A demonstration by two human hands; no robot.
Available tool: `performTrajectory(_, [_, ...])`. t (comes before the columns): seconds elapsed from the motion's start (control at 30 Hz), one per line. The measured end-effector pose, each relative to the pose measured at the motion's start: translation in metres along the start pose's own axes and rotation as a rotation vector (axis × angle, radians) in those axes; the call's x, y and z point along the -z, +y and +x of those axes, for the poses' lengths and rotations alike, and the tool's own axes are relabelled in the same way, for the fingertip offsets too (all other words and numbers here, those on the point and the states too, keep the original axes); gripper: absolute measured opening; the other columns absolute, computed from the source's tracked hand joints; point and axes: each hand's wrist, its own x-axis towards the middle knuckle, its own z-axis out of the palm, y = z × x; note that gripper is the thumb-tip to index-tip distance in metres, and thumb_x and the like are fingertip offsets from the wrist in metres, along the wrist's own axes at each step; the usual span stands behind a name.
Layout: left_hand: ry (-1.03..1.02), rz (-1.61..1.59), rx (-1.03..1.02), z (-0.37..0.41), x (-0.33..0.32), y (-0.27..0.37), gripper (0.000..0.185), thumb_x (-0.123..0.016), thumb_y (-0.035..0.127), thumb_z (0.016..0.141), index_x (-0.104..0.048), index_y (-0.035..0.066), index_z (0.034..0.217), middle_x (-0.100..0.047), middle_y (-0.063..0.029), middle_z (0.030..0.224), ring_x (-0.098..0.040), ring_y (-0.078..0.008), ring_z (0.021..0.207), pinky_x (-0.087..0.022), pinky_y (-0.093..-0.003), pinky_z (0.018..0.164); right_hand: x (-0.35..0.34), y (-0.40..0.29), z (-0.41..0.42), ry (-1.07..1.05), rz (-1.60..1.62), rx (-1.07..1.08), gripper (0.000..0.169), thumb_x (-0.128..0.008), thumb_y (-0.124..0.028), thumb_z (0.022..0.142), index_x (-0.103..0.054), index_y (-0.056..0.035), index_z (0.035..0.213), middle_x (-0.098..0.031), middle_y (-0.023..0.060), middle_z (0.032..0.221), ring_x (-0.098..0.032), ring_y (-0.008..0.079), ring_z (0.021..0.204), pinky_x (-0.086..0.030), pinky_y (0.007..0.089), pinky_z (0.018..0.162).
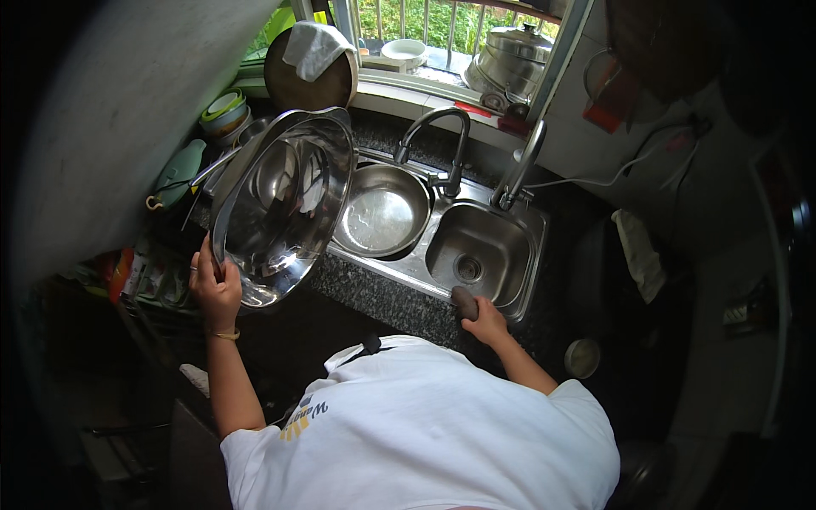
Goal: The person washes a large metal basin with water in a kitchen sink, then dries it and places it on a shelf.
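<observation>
On the left, my left hand (217,280) grips the rim of a large, shiny stainless steel basin (280,210). It is tilted almost on its side, its hollow facing right, above the counter and the sink's left edge. At the front rim of the right sink bowl (491,245), my right hand (489,322) holds a brown, rounded, elongated object (465,303), whose kind I cannot make out. In the left sink bowl sits a round metal pan (386,210), its inside looking wet.
Two curved faucets (454,146) (524,166) rise behind the sink. Stacked bowls (224,115) and a green container (182,172) stand at the left. A round board (309,76) with a white cloth leans by the window. A steamer pot (513,60) stands at the sill.
</observation>
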Motion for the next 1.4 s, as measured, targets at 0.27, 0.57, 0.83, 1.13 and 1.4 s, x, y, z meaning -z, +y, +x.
performTrajectory(0.27, [-0.006,0.023,0.052,-0.002,0.006,-0.003,0.049,-0.055,-0.005,0.074,-0.05,0.0,0.122,-0.053,-0.0067,0.068,-0.051,-0.0157,0.054,-0.043,-0.0291,0.055,-0.018,-0.015,0.0,-0.044,-0.181,0.196,0.068,-0.071,-0.028,0.066,-0.043,-0.0103,0.125,-0.049,0.0135,0.118,-0.046,0.0318,0.112,-0.042,0.043,0.092])
performTrajectory(0.57, [-0.029,0.208,-0.012,0.003,0.008,-0.004,0.046,-0.057,-0.002,0.073,-0.052,0.0,0.119,-0.051,-0.0032,0.059,-0.05,-0.0205,0.059,-0.041,-0.035,0.08,-0.009,-0.023,-0.009,-0.08,-0.276,0.195,0.088,-0.075,-0.031,0.065,-0.03,-0.0141,0.137,-0.045,0.0139,0.119,-0.044,0.0331,0.113,-0.04,0.0453,0.091])
performTrajectory(0.83, [-0.034,0.239,-0.03,0.005,0.005,-0.008,0.049,-0.058,0.0,0.071,-0.053,0.003,0.12,-0.05,-0.0041,0.061,-0.05,-0.0204,0.06,-0.043,-0.0356,0.079,-0.008,-0.024,-0.006,-0.083,-0.237,0.164,0.096,-0.077,-0.033,0.063,-0.024,-0.0169,0.141,-0.045,0.0137,0.121,-0.043,0.0339,0.114,-0.041,0.0454,0.09])
performTrajectory(1.13, [-0.053,0.215,-0.055,0.016,-0.004,-0.006,0.05,-0.057,0.0,0.073,-0.051,0.001,0.123,-0.051,-0.0028,0.059,-0.05,-0.0194,0.06,-0.042,-0.0369,0.082,0.002,-0.04,0.015,0.138,-0.087,0.245,0.081,-0.073,-0.032,0.07,-0.033,-0.0115,0.137,-0.048,0.0133,0.124,-0.046,0.0297,0.115,-0.041,0.0414,0.091])
performTrajectory(1.4, [0.069,0.173,-0.07,0.04,-0.062,0.007,0.051,-0.059,0.003,0.071,-0.053,0.004,0.122,-0.053,0.0003,0.057,-0.053,-0.0185,0.063,-0.038,-0.0349,0.083,0.107,-0.27,0.073,-0.255,1.15,0.651,0.044,-0.057,-0.028,0.09,-0.047,-0.0013,0.123,-0.06,0.0105,0.113,-0.058,0.0161,0.101,-0.046,0.0283,0.082])
